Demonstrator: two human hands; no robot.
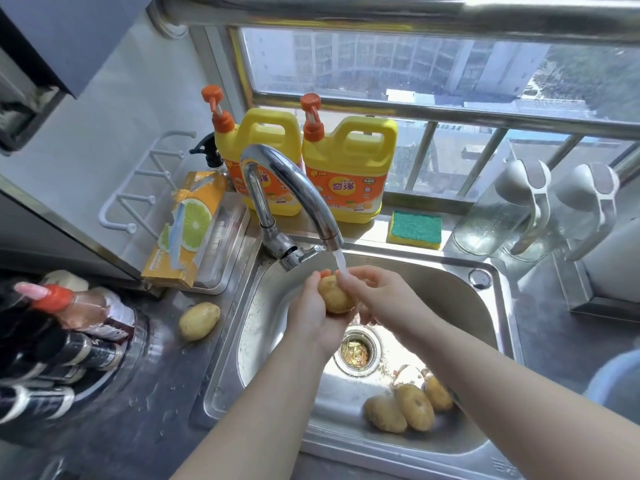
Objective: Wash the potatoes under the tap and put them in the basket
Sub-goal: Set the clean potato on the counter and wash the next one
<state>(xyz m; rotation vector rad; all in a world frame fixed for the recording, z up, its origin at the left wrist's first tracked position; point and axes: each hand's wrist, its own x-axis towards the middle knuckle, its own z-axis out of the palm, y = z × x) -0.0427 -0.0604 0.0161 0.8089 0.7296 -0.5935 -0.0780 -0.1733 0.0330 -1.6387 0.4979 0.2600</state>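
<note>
Wet potato (334, 294) sits under the running tap (287, 188), left hand (310, 308) and right hand (375, 289) both in a curled grip round it; slick skin could let it slip into the sink (450, 271).

Reading "KEON" and "奇强" on orange label of right yellow plastic detergent jug (349, 171); showing "KEON" partly on left matching jug (277, 143). Blurring beyond reading: small print on orange cardboard box (187, 233).
</note>
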